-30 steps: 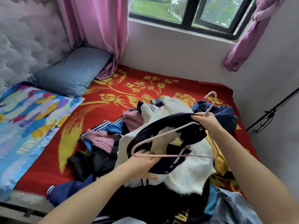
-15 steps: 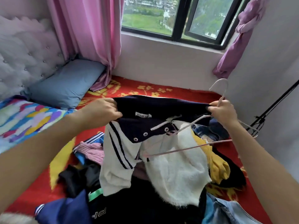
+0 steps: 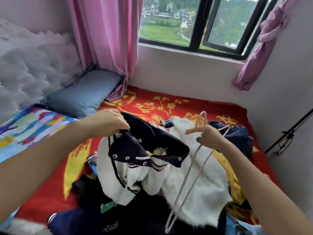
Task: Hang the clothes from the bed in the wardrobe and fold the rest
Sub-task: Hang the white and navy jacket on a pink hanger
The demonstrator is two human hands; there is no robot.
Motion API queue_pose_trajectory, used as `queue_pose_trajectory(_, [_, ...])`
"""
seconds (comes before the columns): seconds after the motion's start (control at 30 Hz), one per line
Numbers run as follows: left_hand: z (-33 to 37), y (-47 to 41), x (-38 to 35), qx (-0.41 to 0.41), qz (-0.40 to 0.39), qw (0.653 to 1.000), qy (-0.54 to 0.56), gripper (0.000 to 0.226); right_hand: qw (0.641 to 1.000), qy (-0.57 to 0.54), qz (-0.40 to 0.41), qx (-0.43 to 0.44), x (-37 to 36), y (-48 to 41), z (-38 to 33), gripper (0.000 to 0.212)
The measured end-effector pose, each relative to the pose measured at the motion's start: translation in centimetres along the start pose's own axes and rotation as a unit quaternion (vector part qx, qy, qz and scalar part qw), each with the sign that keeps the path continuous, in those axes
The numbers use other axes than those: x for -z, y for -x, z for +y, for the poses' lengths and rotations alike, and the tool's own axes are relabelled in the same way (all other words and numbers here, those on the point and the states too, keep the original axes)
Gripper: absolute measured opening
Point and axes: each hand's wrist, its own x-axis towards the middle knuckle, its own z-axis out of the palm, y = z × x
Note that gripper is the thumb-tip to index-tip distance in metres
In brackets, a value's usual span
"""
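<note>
Head cam: left hand (image 3: 110,122) clutched the jacket (image 3: 144,146), right hand (image 3: 211,138) pinched the hanger (image 3: 198,124); hanger wasn't inside yet, could prob snag the clothes pile (image 3: 208,197).

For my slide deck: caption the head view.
Left hand grips a navy-and-white jacket; right hand holds a pink hanger.

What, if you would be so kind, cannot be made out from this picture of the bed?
The wardrobe: outside the head view entirely.
Lower clothes in the pile: buried under the jacket and the white fluffy garment.
Fingertips of the left hand: curled into the jacket's fabric.
Neck of the hanger: covered by the right hand.
The black stand: cut off by the right edge.
Lettering on the dark garment: too blurred to read.
</note>
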Motion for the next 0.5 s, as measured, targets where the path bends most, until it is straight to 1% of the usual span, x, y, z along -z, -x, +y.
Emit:
queue_pose_trajectory(0.03, [0.0, 0.1, -0.5, 0.008, -0.054, 0.999, -0.003, 0.036, 0.999, -0.008, -0.025, 0.025, -1.4, 0.0, -0.5, 0.052])
queue_pose_trajectory(0.1, [-0.3, 0.7, -0.8, 0.013, -0.089, 0.996, 0.004, 0.037, 0.993, -0.045, -0.085, 0.071, -3.6, -0.2, -2.0, 0.056])
queue_pose_trajectory(0.13, [-0.5, 1.2, -0.9, 0.018, -0.096, 0.995, 0.006, 0.036, 0.989, -0.055, -0.108, 0.089, -4.5, -0.5, -2.9, 0.057])
queue_pose_trajectory(0.23, [-1.0, 2.5, -1.1, 0.032, -0.082, 0.995, 0.037, 0.034, 0.974, -0.067, -0.174, 0.128, -6.0, -1.7, -4.7, 0.059])
queue_pose_trajectory(0.3, [-1.4, 3.1, -1.2, 0.056, -0.083, 0.993, 0.063, 0.034, 0.962, -0.051, -0.221, 0.151, -6.6, -2.6, -5.9, 0.058])
queue_pose_trajectory(0.4, [-2.4, 4.0, -1.1, 0.094, -0.064, 0.987, 0.110, 0.031, 0.944, 0.021, -0.274, 0.183, -7.3, -4.0, -7.3, 0.061])
queue_pose_trajectory(0.47, [-3.0, 4.9, -1.0, 0.119, -0.047, 0.980, 0.156, 0.028, 0.925, 0.142, -0.298, 0.190, -7.6, -4.4, -7.0, 0.062])
queue_pose_trajectory(0.5, [-3.3, 5.5, -1.1, 0.130, -0.037, 0.973, 0.186, 0.026, 0.908, 0.225, -0.295, 0.193, -7.7, -4.5, -6.7, 0.056])
